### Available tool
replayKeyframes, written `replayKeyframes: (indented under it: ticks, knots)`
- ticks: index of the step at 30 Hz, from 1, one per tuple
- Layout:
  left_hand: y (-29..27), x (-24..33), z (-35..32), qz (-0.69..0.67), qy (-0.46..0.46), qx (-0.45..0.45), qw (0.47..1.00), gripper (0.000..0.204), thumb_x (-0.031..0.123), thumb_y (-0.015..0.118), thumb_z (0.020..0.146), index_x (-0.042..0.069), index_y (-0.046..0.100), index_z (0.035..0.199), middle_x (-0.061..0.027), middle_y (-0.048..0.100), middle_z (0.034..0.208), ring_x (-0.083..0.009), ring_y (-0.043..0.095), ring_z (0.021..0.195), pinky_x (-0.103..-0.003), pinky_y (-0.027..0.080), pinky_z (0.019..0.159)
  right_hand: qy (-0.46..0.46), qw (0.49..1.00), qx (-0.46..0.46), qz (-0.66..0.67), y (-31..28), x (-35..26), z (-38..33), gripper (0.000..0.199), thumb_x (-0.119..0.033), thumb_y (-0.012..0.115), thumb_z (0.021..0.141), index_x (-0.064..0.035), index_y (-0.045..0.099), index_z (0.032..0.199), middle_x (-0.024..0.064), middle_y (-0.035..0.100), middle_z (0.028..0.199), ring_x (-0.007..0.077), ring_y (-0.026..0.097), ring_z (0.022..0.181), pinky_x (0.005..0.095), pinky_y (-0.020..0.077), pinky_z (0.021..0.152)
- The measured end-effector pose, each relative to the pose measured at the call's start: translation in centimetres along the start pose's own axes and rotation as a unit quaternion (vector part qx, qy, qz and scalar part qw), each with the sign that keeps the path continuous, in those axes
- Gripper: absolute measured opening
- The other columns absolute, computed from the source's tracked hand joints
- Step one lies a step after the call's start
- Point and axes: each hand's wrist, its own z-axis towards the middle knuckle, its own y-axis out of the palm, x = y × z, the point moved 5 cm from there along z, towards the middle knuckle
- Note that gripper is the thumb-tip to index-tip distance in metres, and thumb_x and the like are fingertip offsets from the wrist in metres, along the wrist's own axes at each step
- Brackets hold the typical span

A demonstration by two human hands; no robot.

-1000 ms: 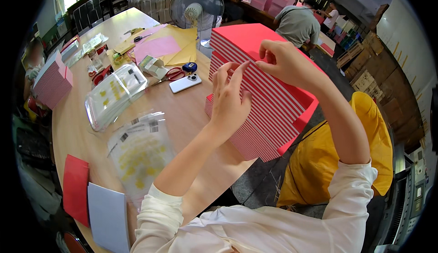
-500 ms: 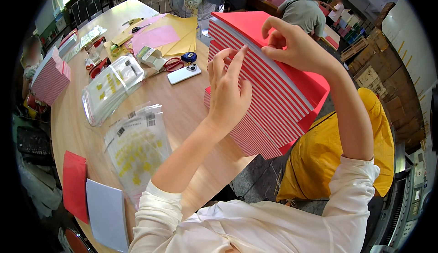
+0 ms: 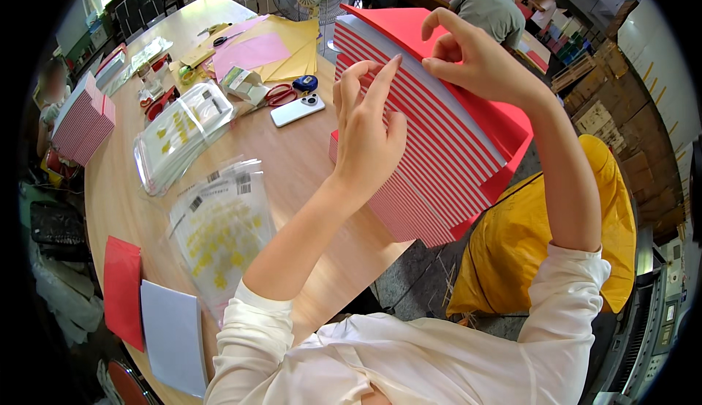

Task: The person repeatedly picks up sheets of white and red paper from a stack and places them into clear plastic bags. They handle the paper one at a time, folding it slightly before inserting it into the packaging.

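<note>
A tall stack of red-covered booklets [image 3: 424, 134] stands in front of me, its side showing red and white stripes. The uppermost part is a thicker white layer beneath a red cover. My left hand [image 3: 371, 131] is against or just in front of the striped side, index finger stretched up toward the white layer and thumb apart. Over the red cover is my right hand [image 3: 479, 61], fingers curled, with a gap between thumb and index finger. Its thumb tip is close to the cover's edge; whether it touches I cannot tell. Neither hand visibly holds anything.
Left on the wooden table [image 3: 314, 164] lie clear plastic bags [image 3: 223, 237], a bundle of bags [image 3: 179, 138], a white phone [image 3: 297, 110], red-handled scissors [image 3: 281, 96] and a blue tape measure [image 3: 306, 83]. A yellow sack [image 3: 541, 237] stands at right. People work behind.
The whole view has shifted slightly. My hands keep nearly the same pose beside the stack, and nothing has been taken hold of or let go.
</note>
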Motion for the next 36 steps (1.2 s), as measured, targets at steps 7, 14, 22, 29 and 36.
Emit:
replayKeyframes:
  ticks: [7,14,22,29,36]
  knots:
    - [0.0,0.3,0.0,-0.011,-0.005,-0.001,1.0,0.059,-0.006,0.052,0.074,0.004,0.055,0.132,-0.016,0.045,0.12,-0.0303,0.041,0.116,-0.038,0.034,0.104,-0.001,1.0,0.005,-0.006,0.0,0.3,0.0,0.03,-0.019,0.063,0.089,-0.0049,0.047,0.111,0.0106,0.064,0.078,0.0161,0.058,0.069,0.0316,0.0484,0.065]
    - [0.0,0.2,0.0,-0.001,-0.005,-0.005,1.0,0.054,-0.007,0.054,0.074,0.002,0.057,0.126,-0.0156,0.043,0.12,-0.0311,0.042,0.11,-0.04,0.039,0.097,0.007,1.0,-0.002,0.016,0.2,0.3,0.0,0.025,-0.012,0.059,0.092,-0.0076,0.044,0.111,0.0008,0.053,0.073,0.0065,0.042,0.066,0.0243,0.0383,0.06]
    - [0.7,1.1,0.6,0.068,0.003,-0.04,0.997,0.047,0.0,0.054,0.076,0.001,0.059,0.122,-0.0158,0.039,0.119,-0.0325,0.037,0.111,-0.042,0.035,0.097,0.013,1.0,-0.01,0.013,0.1,-0.3,-0.1,0.028,-0.01,0.057,0.091,-0.0086,0.042,0.115,-0.0002,0.053,0.073,0.0067,0.042,0.065,0.0251,0.0379,0.059]
    - [1.7,-0.3,2.0,-0.163,-0.091,-0.092,0.978,0.045,0.008,0.047,0.077,-0.003,0.062,0.119,-0.0098,0.042,0.103,-0.0223,0.038,0.102,-0.031,0.031,0.097,-0.013,0.997,0.033,-0.073,0.3,-0.9,-0.2,0.034,-0.013,0.06,0.088,-0.005,0.043,0.117,0.0086,0.057,0.073,0.0164,0.051,0.065,0.029,0.0427,0.063]
    - [1.9,0.2,2.6,-0.342,-0.235,-0.065,0.907,0.041,0.009,0.044,0.082,0.002,0.066,0.116,-0.0076,0.052,0.106,-0.0179,0.044,0.101,-0.031,0.033,0.095,-0.026,0.937,0.089,-0.337,1.4,-3.3,-0.7,0.015,-0.006,0.061,0.078,0.0049,0.059,0.089,0.0213,0.065,0.082,0.036,0.066,0.079,0.0428,0.0529,0.069]
